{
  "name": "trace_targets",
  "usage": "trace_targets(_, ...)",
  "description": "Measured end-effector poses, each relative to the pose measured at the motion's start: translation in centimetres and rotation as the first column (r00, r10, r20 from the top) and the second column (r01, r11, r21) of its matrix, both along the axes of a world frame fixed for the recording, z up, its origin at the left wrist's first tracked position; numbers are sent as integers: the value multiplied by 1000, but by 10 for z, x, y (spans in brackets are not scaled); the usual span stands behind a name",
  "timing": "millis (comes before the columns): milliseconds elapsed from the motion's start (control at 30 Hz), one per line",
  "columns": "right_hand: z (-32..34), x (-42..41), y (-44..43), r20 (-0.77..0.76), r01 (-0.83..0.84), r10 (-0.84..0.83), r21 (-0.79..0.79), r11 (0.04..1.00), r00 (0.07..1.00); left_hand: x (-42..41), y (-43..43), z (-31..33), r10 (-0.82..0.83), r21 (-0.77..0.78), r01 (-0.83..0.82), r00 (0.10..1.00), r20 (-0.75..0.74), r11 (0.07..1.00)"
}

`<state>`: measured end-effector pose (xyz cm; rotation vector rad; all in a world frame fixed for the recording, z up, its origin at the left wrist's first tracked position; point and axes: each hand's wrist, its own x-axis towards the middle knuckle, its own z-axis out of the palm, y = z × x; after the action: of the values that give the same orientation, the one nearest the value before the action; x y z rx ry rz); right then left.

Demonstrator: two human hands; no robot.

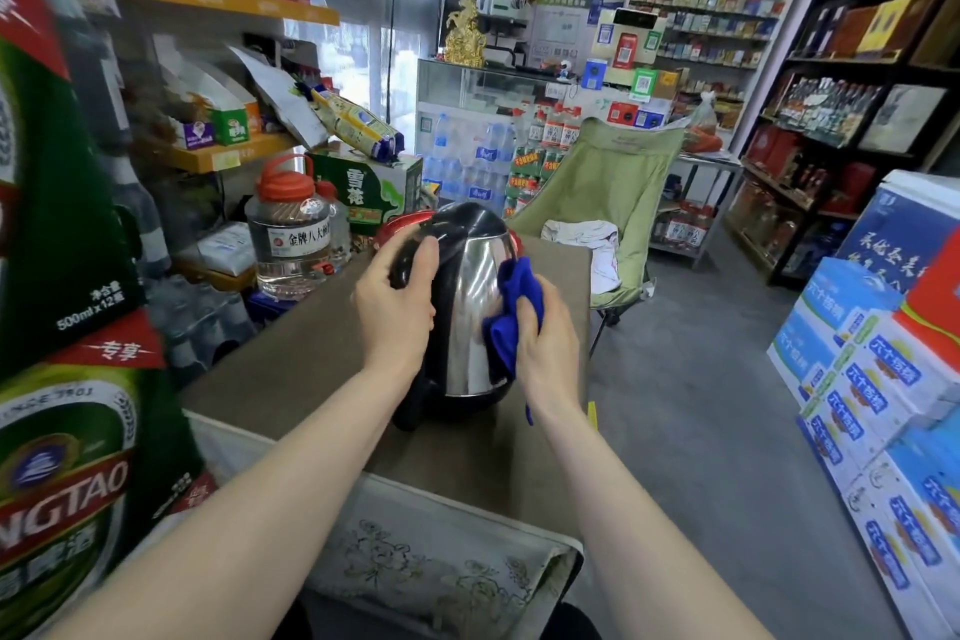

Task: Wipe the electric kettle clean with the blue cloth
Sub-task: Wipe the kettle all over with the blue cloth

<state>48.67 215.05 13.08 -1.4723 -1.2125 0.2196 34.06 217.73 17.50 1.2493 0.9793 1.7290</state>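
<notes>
The electric kettle (467,307), shiny steel with a black lid, handle and base, stands upright on a brown table (311,369) in the middle of the head view. My left hand (397,307) grips its black handle on the left side. My right hand (548,343) holds the bunched blue cloth (511,312) and presses it against the kettle's right steel wall. A loose corner of the cloth hangs down past my right wrist.
A large clear jug with an orange cap (288,229) stands at the table's far left. Green beer crates (62,234) crowd the left. A green folding chair (613,203) sits behind the table. Blue-and-white cartons (883,379) are stacked at right, with grey floor between.
</notes>
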Motion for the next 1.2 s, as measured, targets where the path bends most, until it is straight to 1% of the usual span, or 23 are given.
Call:
trace_targets(167, -17, 8, -1, 9, -70, 71, -34, 997, 997, 6, 1, -26, -33, 56, 43, 984, -174, 997)
trace_targets(267, -20, 15, -1, -43, -51, 50, -23, 998, 998, -10, 3, -28, -136, 43, 152, 957, -256, 988)
trace_targets(300, -19, 18, -1, -73, -26, 25, -24, 999, 997, -21, 7, -28, -170, 32, 189, 934, -313, 981)
trace_targets(367, -18, 26, 0, -139, 26, -33, -46, 999, 990, -47, 18, -25, -195, 7, 225, 856, -479, 974)
trace_targets(433, -16, 33, 3, -168, 50, -61, -69, 996, 984, -72, 33, -17, -132, 26, 195, 750, -648, 980)
trace_targets(500, -15, 39, 9, -173, 46, -65, -110, 993, 983, -89, 49, -4, -52, 79, 191, 599, -799, 978)
trace_targets(533, -14, 40, 13, -174, 36, -60, -142, 989, 983, -94, 56, 1, -28, 99, 214, 522, -853, 972)
trace_targets(567, -15, 42, 18, -173, 27, -58, -176, 984, 983, -97, 63, 5, -21, 105, 245, 462, -887, 964)
trace_targets(600, -15, 43, 24, -175, 15, -53, -209, 978, 983, -98, 70, 8, -26, 98, 268, 421, -907, 958)
trace_targets(667, -17, 44, 35, -202, -10, -43, -253, 967, 978, -95, 78, 11, 8, 111, 258, 368, -930, 960)
trace_targets(700, -18, 44, 40, -226, -32, -28, -260, 965, 974, -92, 77, 13, 74, 160, 218, 356, -932, 963)
trace_targets(733, -17, 43, 44, -255, -67, -2, -259, 964, 967, -87, 74, 12, 153, 220, 149, 365, -918, 964)
trace_targets(767, -15, 42, 47, -288, -106, 31, -249, 963, 957, -80, 66, 12, 223, 270, 63, 399, -889, 961)
trace_targets(800, -13, 40, 49, -321, -146, 67, -230, 962, 945, -71, 55, 10, 253, 276, -14, 450, -856, 961)
trace_targets(833, -10, 39, 49, -343, -178, 98, -209, 961, 934, -61, 40, 7, 240, 246, -55, 509, -827, 968)
trace_targets(867, -8, 38, 48, -354, -205, 127, -192, 960, 927, -50, 25, 3, 193, 190, -64, 554, -810, 980)
trace_targets(900, -6, 38, 45, -355, -227, 153, -179, 957, 922, -39, 12, 0, 132, 121, -57, 569, -811, 991)
trace_targets(1000, -7, 34, 29, -298, -268, 215, -149, 952, 930, -16, -1, -9, 3, -22, -41, 522, -853, 999)
trace_targets(1067, -7, 27, 15, -286, -296, 254, -115, 948, 924, -18, 7, -3, -81, -109, -23, 526, -847, 994)
trace_targets(1133, -8, 22, 2, -250, -337, 307, -85, 938, 918, -23, 19, 5, -176, -170, 64, 569, -803, 983)
trace_targets(1200, -5, 19, -8, -197, -408, 385, -93, 908, 902, -29, 30, 9, -287, -209, 198, 624, -726, 958)
